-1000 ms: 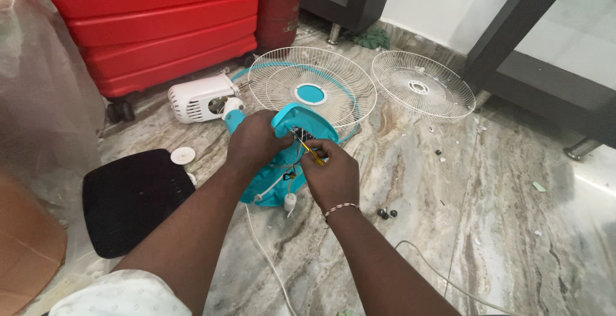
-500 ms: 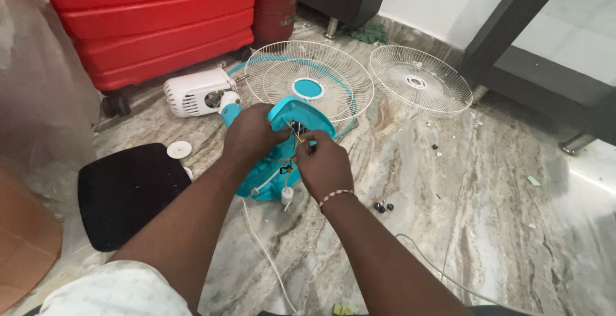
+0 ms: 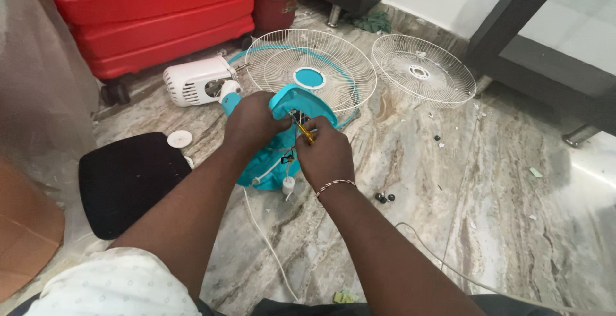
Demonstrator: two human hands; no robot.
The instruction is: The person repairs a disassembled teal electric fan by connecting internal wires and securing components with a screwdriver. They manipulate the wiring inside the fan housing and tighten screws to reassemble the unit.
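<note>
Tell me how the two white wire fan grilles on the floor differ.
The nearer fan grille has a teal disc at its hub and a teal ring behind it; the farther fan grille has a plain white hub with an open centre. The nearer grille looks larger and its near edge is hidden behind the teal fan base that both hands work on; the farther grille lies alone, unobstructed. Both are round, white, radial wire guards lying on the marble floor.

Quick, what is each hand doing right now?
Left hand: closed, gripping the teal fan base.
Right hand: closed on a yellow-handled tool.
</note>
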